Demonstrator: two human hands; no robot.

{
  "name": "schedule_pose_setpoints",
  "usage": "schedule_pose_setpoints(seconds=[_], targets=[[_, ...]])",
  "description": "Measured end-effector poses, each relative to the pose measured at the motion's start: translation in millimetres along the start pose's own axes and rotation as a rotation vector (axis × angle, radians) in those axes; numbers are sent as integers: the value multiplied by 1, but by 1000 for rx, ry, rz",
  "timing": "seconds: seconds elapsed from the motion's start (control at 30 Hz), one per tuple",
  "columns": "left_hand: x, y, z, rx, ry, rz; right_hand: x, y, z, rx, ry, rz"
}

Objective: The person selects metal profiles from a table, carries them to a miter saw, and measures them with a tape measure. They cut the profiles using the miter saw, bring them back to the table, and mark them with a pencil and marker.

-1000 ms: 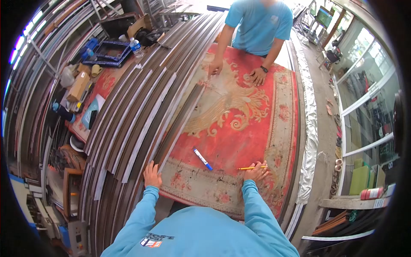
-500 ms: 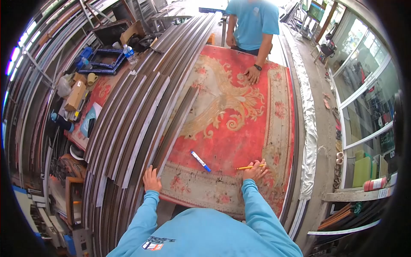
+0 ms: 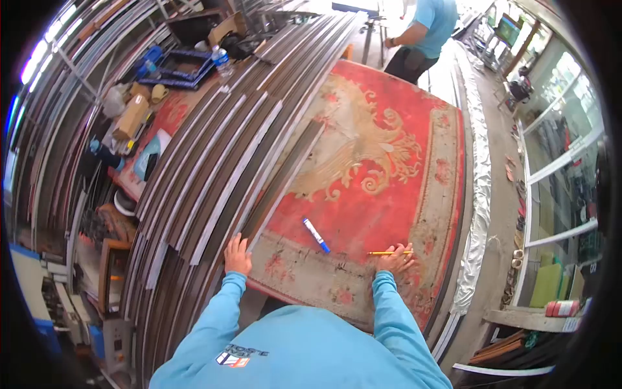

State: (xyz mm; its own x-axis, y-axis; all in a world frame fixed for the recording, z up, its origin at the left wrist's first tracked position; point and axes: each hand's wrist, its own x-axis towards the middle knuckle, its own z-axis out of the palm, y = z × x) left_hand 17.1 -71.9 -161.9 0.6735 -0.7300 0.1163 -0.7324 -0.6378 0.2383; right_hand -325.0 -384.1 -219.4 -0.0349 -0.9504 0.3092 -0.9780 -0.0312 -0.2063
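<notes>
our left hand (image 3: 238, 257), fingers apart, at near end of brown profile (image 3: 284, 183) | our right hand (image 3: 394, 260), grip clamped on pencil (image 3: 380, 253) over tabletop (image 3: 363, 220) | we pinch best lightly, wrist steady | marker (image 3: 315, 235) beyond, between hands | co-worker (image 3: 431, 29) far

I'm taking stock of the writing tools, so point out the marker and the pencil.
Marker (image 3: 315, 233), head view: on the middle of its white barrel.
Pencil (image 3: 381, 253), head view: on its yellow shaft.
</notes>
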Motion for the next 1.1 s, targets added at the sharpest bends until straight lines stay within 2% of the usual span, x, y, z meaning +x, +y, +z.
schedule_pose_setpoints(seconds=[0.17, 0.23, 0.3, 0.5, 0.63, 0.7, 0.83, 0.9, 0.97, 1.07, 1.1], targets=[[-5, 12, -2, -7, 7, -1, 1, -1, -3, 28, -40, 40], [-12, 24, -3, 200, 23, 24, 2, -4, -6, 11, -45, 45], [-18, 35, -2, 162, -27, 4, 3, -3, -7, 10, -71, 36], [-30, 59, -3, 85, -1, -14, 4, -6, -16, -16, -102, 35], [-41, 71, -11, 31, -78, 60, 3, -3, -8, 33, -84, 47], [-41, 76, -13, -12, -52, 65, 4, -4, -9, 37, -92, 55], [-25, 73, -15, -193, -17, -74, 3, -6, -12, 36, -79, 43], [-12, 68, -16, -214, 109, -136, 3, -3, -7, 24, -60, 36], [-2, 58, -12, -184, 92, -175, 2, -1, -3, 31, -57, 29], [13, 42, -4, -377, -100, -329, 2, 2, 3, 35, -45, 32], [18, 41, -6, -373, -89, -342, 2, 2, 4, 25, -40, 45]])
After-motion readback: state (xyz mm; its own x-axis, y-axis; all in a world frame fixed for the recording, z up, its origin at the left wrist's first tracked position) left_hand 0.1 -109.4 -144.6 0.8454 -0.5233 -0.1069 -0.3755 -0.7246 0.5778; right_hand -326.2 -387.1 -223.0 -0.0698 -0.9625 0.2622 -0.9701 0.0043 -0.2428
